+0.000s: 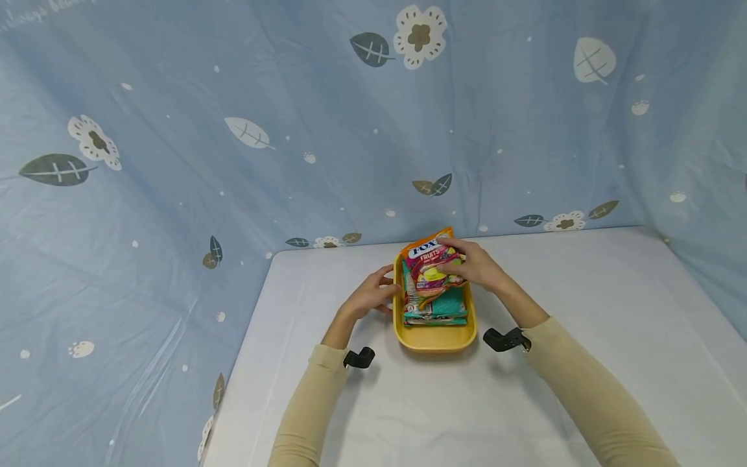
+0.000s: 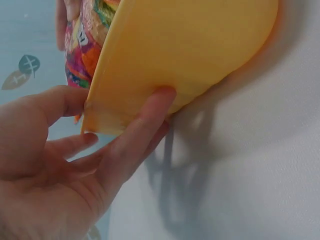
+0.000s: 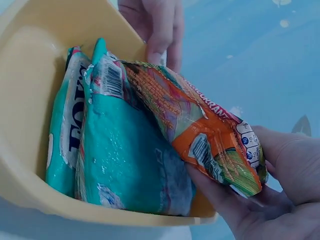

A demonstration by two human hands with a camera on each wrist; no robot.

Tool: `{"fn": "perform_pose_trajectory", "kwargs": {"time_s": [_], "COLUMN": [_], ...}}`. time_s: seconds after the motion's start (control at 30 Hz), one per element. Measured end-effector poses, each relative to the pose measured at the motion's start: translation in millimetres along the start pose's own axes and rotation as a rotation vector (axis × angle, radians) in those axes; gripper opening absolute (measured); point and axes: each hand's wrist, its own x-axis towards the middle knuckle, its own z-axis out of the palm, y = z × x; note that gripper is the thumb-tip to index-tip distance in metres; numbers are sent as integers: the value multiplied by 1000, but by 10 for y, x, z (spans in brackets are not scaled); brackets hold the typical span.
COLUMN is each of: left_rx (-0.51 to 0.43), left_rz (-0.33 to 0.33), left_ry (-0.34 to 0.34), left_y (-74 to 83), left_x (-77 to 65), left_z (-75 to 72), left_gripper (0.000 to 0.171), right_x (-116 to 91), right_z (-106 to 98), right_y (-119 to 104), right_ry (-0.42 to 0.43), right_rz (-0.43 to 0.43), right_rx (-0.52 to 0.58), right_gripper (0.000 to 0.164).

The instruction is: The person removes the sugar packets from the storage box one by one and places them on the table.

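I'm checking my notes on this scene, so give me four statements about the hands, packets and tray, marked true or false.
1. The yellow tray stands on a blue surface. False: it stands on a white tabletop.
2. The right hand holds a FOX'S fruits packet. True.
3. Teal packets lie in the tray. True.
4. The left hand holds a teal packet. False: it grips the tray's side.

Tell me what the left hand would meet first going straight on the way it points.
The left hand would meet the yellow tray first; it touches that tray's side. Past the wall, probably the teal bag, though depth is unclear.
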Motion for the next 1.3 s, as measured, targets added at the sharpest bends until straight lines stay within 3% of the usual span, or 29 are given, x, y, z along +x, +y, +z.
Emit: {"fn": "perform_pose_trajectory", "kwargs": {"time_s": [0.33, 1.3], "left_rx": [-57, -64], "left_rz": [-14, -7], "left_ry": [-16, -24], "left_y": [-48, -60], "left_x": [35, 23], "left_z": [-26, -25], "left_gripper": [62, 61], "right_x": [-23, -190], "right_z": [-72, -390], "right_y": [5, 78], "right_ry": [9, 46], "right_rz": [22, 37], "right_rx": [-12, -33], "right_gripper": [65, 67]}}
